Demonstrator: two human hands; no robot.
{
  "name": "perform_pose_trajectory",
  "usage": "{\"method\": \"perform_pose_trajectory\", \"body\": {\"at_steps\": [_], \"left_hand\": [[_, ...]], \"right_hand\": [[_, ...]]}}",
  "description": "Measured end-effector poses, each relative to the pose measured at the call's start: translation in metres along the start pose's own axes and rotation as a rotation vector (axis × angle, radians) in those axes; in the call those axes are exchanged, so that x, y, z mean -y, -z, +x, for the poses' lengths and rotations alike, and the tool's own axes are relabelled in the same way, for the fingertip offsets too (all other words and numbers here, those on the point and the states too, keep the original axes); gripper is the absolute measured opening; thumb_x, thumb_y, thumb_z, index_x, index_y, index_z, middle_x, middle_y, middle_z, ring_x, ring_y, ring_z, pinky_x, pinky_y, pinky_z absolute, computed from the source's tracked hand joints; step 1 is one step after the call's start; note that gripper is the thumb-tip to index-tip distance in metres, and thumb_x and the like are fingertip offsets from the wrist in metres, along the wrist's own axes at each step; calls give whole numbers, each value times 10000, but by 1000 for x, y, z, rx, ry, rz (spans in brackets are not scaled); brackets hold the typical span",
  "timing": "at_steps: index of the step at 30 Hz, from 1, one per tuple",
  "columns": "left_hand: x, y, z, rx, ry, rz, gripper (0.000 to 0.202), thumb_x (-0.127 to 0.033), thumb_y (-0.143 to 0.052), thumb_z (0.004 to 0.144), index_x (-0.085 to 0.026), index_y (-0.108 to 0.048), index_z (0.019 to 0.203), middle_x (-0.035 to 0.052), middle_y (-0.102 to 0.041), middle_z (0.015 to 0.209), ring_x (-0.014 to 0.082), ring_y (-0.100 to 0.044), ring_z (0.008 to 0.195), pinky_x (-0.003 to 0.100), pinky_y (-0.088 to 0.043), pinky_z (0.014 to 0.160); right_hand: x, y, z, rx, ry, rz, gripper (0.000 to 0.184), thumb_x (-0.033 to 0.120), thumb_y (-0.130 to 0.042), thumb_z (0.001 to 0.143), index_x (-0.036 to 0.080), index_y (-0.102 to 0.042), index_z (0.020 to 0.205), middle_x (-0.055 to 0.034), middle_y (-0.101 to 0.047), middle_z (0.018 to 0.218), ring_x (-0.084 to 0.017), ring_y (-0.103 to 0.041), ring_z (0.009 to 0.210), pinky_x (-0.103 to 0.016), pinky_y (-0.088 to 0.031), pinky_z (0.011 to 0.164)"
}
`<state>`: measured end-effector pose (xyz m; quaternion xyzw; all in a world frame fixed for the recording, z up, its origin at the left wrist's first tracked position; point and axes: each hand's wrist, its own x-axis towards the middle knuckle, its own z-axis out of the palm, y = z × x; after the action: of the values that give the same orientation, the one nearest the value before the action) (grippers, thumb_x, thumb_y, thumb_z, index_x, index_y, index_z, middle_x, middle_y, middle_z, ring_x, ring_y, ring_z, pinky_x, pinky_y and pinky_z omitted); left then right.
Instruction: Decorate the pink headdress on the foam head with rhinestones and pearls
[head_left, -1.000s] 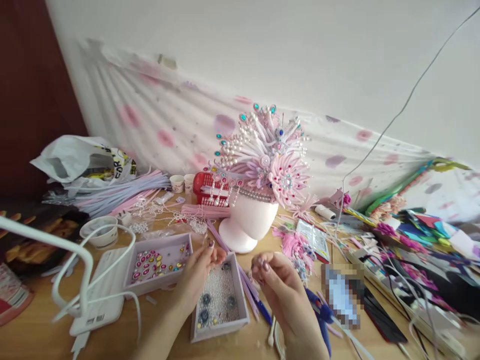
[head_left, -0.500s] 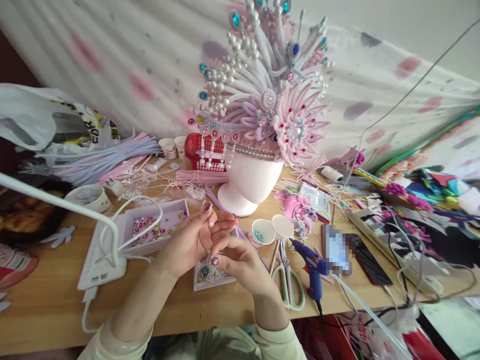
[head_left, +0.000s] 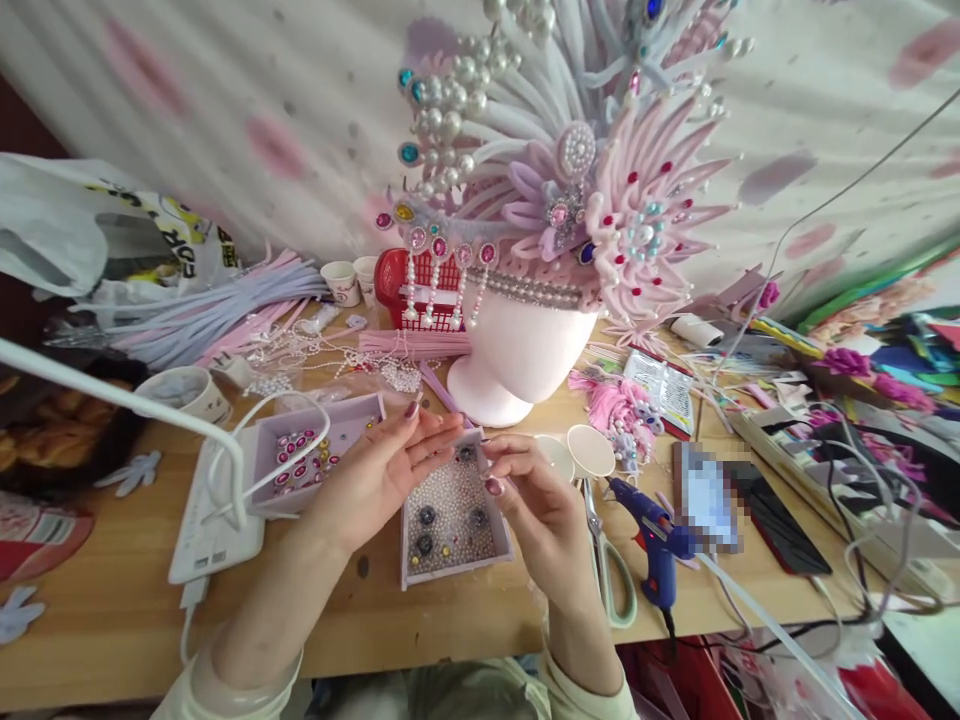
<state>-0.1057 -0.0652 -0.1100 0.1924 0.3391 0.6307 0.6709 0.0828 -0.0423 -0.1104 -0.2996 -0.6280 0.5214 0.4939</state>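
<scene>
My left hand (head_left: 386, 470) is stretched out, palm turned inward, its fingers pointing right over the far left part of a lilac bead tray (head_left: 406, 555). A small pale speck shows near its thumb tip; I cannot make out what it is. My right hand (head_left: 544, 510) hovers at the tray's right wall, fingers curled and thumb close to them. Whatever lies between those fingertips is hidden or too small to name. Inside the tray are small pearl beads (head_left: 450, 515), several dark round ornaments (head_left: 426, 543) and a few gold bits.
A foam head (head_left: 529, 350) wears a tall pink-and-white headdress (head_left: 547, 190) behind my hands. To the left are a gem box (head_left: 352, 425) and a power strip (head_left: 217, 540). Paper cups (head_left: 591, 450), scissors (head_left: 616, 575), a blue glue gun (head_left: 652, 530) and phones stand or lie right.
My hands have moved apart, the right one rightward, uncovering most of the bead tray. My left fingers have straightened. The view has shifted nearer to the headdress.
</scene>
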Motion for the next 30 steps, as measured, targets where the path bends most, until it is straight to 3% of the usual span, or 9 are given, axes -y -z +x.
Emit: {"method": "perform_pose_trajectory", "body": {"at_steps": [4, 8, 13, 19, 22, 27, 30], "left_hand": [[7, -13, -2, 63, -6, 89, 292, -476, -909, 760, -216, -826, 865, 72, -829, 1098, 269, -748, 1137, 360, -598, 977], [12, -18, -3, 16, -53, 189, 326, -506, -926, 718, -224, -848, 861, 84, -829, 1112, 301, -715, 1203, 411, -542, 1084], [17, -16, 1, -56, -32, 251, 381, -530, -968, 618, -235, -860, 833, 83, -838, 1072, 302, -731, 1161, 415, -549, 1079], [14, -20, 5, -118, -43, 402, 441, -528, -976, 567, -203, -850, 838, 84, -843, 934, 298, -780, 1004, 432, -613, 988], [9, -13, 1, -163, -41, 511, 501, -588, -971, 537, -188, -825, 801, 79, -831, 843, 279, -794, 849, 418, -660, 869], [-4, 12, -14, -279, -30, 650, 553, -643, -976, 495, -217, -818, 810, 55, -825, 811, 198, -761, 681, 284, -656, 665], [-12, 29, -23, -317, -156, 688, 443, -619, -969, 560, -269, -811, 781, 16, -832, 881, 203, -769, 819, 293, -662, 799]], "right_hand": [[8, -16, 7, 130, 36, -105, 56, 273, -723, 968, 288, -769, 942, -52, -736, 1171, -231, -654, 1180, -408, -473, 1074], [-2, -24, 12, 136, -74, -8, 54, 290, -712, 956, 264, -758, 949, -32, -736, 973, -198, -661, 920, -351, -517, 854], [-12, -21, 12, 185, -172, 187, 165, 420, -795, 899, 261, -760, 872, 7, -699, 846, -164, -602, 808, -311, -479, 786], [-11, -18, 11, 32, -232, 310, 376, 581, -880, 746, 246, -716, 798, 2, -691, 810, -157, -591, 738, -297, -504, 711], [-14, -15, 10, -35, -253, 311, 420, 613, -879, 728, 241, -700, 802, 12, -667, 749, -138, -555, 654, -282, -484, 629], [-24, -10, 9, -106, -282, 311, 498, 692, -872, 682, 243, -689, 792, 12, -663, 726, -132, -542, 591, -289, -494, 578], [-30, -9, 8, -156, -284, 319, 498, 684, -887, 660, 242, -693, 785, 11, -673, 732, -134, -570, 592, -292, -508, 594]]}}
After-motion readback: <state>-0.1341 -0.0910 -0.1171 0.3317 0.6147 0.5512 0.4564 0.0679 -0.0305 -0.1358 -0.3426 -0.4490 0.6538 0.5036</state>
